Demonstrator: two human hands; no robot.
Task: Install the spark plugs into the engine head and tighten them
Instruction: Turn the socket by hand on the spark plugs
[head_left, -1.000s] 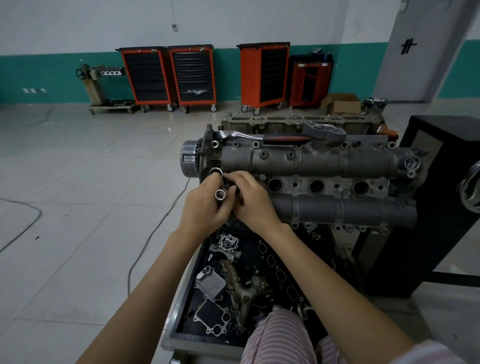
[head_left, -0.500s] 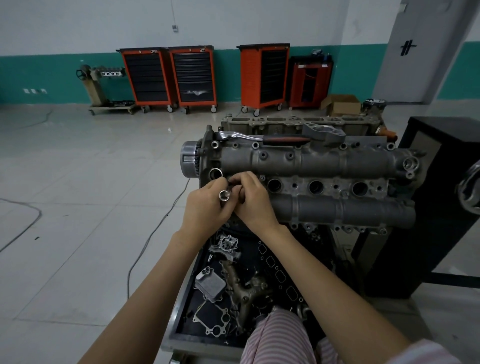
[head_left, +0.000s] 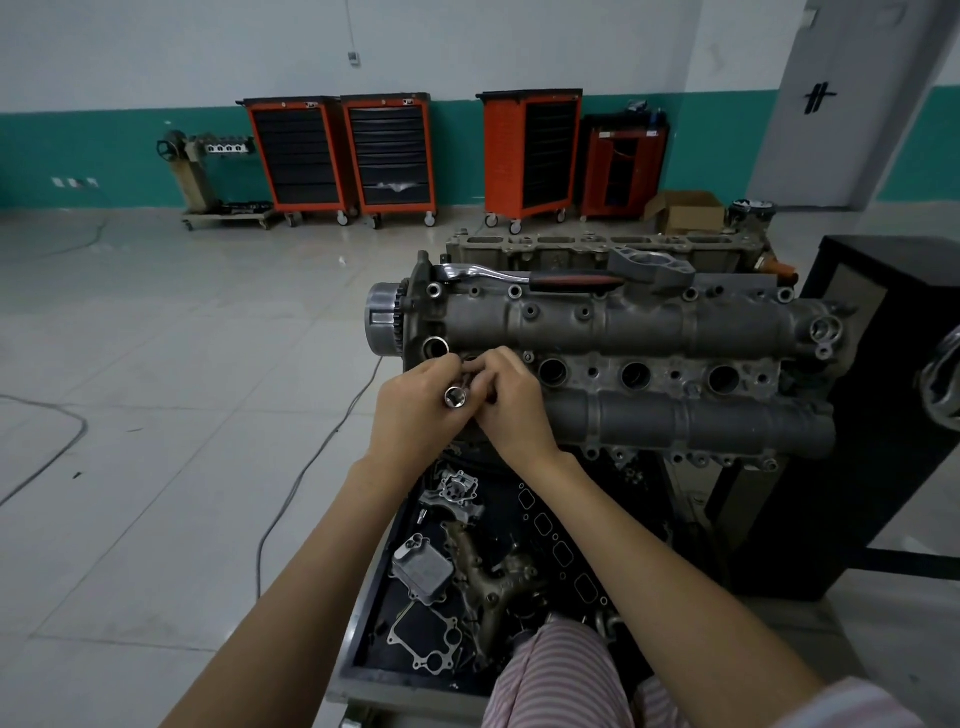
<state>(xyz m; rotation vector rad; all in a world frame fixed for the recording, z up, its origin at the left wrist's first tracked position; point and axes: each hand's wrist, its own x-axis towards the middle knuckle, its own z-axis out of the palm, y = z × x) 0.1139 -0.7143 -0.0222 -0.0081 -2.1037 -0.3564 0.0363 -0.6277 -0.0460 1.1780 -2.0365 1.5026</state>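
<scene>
A grey engine head (head_left: 649, 332) stands on a stand in front of me, with three open spark plug wells (head_left: 636, 375) showing along its middle. My left hand (head_left: 415, 410) grips a chrome socket (head_left: 456, 398) whose open end faces me, held over the leftmost well. My right hand (head_left: 511, 402) meets it there, fingers curled around the socket's far part; whatever they pinch is hidden. A ratchet wrench (head_left: 524, 276) with a red and black handle lies on top of the head. No spark plug is visible.
A black tray (head_left: 374, 597) below the head holds gaskets, an oil cooler and cast parts. Another cylinder head (head_left: 597, 247) lies behind. A black cabinet (head_left: 872, 415) stands at right. Orange tool carts (head_left: 337, 156) line the far wall. A cable (head_left: 311, 467) runs over the tiled floor.
Both hands have shifted slightly right and up over the leftmost well, and the socket's open end has tilted a little more toward me.
</scene>
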